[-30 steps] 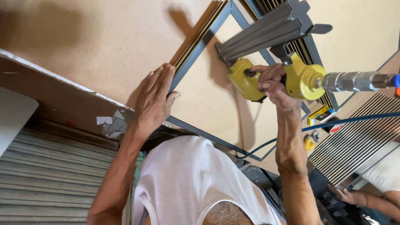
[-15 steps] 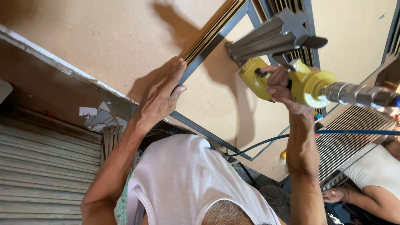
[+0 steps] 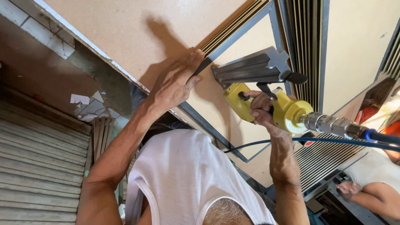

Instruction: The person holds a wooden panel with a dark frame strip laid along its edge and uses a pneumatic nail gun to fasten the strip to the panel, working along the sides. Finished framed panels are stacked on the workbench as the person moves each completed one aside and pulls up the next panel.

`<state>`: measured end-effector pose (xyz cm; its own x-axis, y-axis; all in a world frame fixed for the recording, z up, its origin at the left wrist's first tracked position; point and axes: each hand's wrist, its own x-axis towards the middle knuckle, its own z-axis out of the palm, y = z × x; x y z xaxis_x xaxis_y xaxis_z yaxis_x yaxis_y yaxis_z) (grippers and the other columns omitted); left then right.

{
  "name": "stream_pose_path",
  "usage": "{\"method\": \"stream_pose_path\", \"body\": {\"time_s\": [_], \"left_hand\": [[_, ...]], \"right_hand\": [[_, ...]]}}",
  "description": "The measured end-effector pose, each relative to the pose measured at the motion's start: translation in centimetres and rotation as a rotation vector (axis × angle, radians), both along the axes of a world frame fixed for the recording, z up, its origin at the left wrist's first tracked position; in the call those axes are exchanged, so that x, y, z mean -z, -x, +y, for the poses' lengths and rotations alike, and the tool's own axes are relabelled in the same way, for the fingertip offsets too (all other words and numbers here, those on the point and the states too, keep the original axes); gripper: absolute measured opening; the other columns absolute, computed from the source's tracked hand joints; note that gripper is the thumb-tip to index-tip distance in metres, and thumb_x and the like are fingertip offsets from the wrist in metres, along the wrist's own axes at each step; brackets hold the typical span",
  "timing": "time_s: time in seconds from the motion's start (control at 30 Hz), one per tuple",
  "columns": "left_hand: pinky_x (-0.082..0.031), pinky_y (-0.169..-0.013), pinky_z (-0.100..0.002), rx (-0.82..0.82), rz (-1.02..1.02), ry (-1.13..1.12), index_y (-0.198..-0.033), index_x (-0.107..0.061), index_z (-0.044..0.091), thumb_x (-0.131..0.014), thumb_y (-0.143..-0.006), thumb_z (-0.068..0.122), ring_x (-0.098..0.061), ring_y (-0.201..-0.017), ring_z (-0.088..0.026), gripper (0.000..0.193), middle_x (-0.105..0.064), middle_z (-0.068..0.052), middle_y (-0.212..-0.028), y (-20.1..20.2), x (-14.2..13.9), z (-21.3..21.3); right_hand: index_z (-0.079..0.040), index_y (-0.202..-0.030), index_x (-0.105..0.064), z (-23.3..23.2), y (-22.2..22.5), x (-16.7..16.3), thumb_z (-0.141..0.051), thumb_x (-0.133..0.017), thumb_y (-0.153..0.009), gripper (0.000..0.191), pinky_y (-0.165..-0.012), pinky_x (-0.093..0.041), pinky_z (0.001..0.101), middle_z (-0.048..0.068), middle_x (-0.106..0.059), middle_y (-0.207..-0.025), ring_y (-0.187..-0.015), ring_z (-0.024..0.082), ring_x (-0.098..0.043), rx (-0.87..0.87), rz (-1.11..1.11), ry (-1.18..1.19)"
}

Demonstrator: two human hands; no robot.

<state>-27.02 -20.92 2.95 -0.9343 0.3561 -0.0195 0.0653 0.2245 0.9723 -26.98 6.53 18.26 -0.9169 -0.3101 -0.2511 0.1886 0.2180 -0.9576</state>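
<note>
Left hand [image 3: 175, 83] now higher along frame strip [image 3: 233, 31], nail gun [image 3: 266, 89] alongside.

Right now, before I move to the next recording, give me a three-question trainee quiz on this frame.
1. True or false: the left hand lies flat on the striped frame strip.
2. Which hand grips the yellow nail gun? A) left B) right C) both
3. Fill in: the hose running from the gun's rear fitting is ____ in colour.

Key: 1 true; 2 B, the right hand; 3 blue.
</note>
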Motion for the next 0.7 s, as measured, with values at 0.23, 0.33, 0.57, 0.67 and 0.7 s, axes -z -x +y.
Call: {"method": "stream_pose_path", "body": {"time_s": [0.23,0.33,0.57,0.67,0.7], "left_hand": [[-0.045,-0.116,-0.041,-0.011,0.014,0.012,-0.155,-0.042,0.005,-0.075,-0.095,0.009,-0.052,-0.141,-0.037,0.069,-0.053,-0.02,-0.153,-0.4,0.6,-0.2],[-0.044,-0.117,-0.042,0.003,0.034,0.062,-0.155,-0.042,0.004,-0.076,-0.098,0.013,-0.05,-0.142,-0.037,0.067,-0.052,-0.02,-0.154,-0.1,0.2,-0.1],[-0.017,-0.129,-0.056,0.2,0.498,0.44,-0.154,-0.051,0.006,-0.082,-0.084,0.052,-0.033,-0.154,-0.03,0.089,-0.044,-0.015,-0.162,-4.8,-1.8,-1.1],[-0.01,-0.131,-0.054,0.306,0.629,0.609,-0.154,-0.053,0.012,-0.079,-0.075,0.066,-0.03,-0.155,-0.025,0.1,-0.043,-0.009,-0.165,-8.2,-1.5,-0.3],[-0.008,-0.131,-0.052,0.318,0.685,0.686,-0.155,-0.053,0.014,-0.078,-0.073,0.069,-0.03,-0.156,-0.023,0.102,-0.043,-0.007,-0.166,-9.2,-1.0,0.1]], "right_hand": [[-0.006,-0.075,-0.053,1.6,-1.9,1.0,0.011,-0.065,-0.084,0.022,-0.11,-0.054,0.0564,0.006,-0.056,-0.07,-0.069,0.019,-0.062,0.032,0.016,0.023],[-0.005,-0.076,-0.055,5.0,-3.7,1.7,0.01,-0.06,-0.079,0.016,-0.111,-0.056,0.0601,0.011,-0.061,-0.074,-0.074,0.024,-0.066,0.15,0.079,-0.016],[-0.004,-0.094,-0.061,19.3,-7.1,2.3,0.007,-0.059,-0.088,0.013,-0.113,-0.049,0.0528,0.012,-0.063,-0.082,-0.076,0.024,-0.065,0.307,0.167,-0.028],[-0.003,-0.095,-0.059,25.3,-7.0,2.8,0.011,-0.06,-0.097,0.015,-0.12,-0.048,0.0494,0.011,-0.063,-0.086,-0.078,0.021,-0.061,0.223,0.117,-0.087],[-0.004,-0.096,-0.059,26.8,-7.5,3.1,0.01,-0.06,-0.1,0.015,-0.122,-0.048,0.0499,0.01,-0.062,-0.086,-0.081,0.02,-0.062,0.202,0.103,-0.119]]}}
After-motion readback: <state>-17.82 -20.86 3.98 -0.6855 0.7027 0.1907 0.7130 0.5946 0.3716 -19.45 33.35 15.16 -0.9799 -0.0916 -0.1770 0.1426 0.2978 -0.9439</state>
